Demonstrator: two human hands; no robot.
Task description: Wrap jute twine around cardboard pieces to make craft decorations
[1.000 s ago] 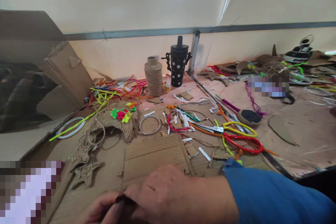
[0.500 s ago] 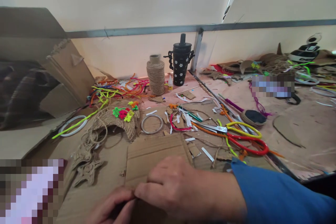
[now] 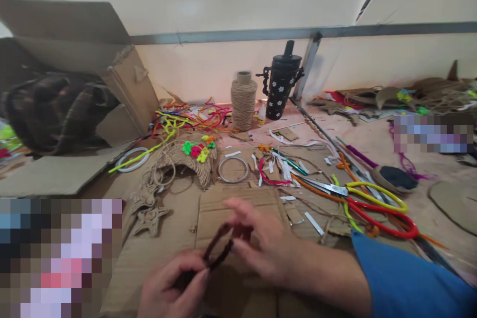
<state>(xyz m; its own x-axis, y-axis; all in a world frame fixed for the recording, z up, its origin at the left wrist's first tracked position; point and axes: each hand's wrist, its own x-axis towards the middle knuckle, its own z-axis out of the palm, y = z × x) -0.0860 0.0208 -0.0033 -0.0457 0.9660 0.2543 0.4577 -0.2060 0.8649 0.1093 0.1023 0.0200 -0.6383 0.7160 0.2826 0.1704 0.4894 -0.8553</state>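
Observation:
A dark maroon pipe cleaner [image 3: 219, 243], bent into a loop, is held between both my hands just above a flat cardboard sheet [image 3: 238, 203]. My left hand [image 3: 175, 288] pinches its lower end at the bottom of the view. My right hand [image 3: 268, 248], in a blue sleeve, pinches the upper end of the loop, with the other fingers spread forward. Motion blurs the loop and the fingertips.
Beyond lie a jute-wrapped piece with bright flowers [image 3: 186, 159], a metal ring [image 3: 233, 169], a twine spool [image 3: 243, 102], a black flowered bottle [image 3: 281, 84], red-and-yellow scissors [image 3: 372, 198], several coloured pipe cleaners [image 3: 186, 119], jute stars [image 3: 149, 213] and an open cardboard box [image 3: 63, 94] at left.
The view has swung left and down. My hands have risen off the cardboard and drawn apart, and the maroon pipe cleaner now shows as a loop between them.

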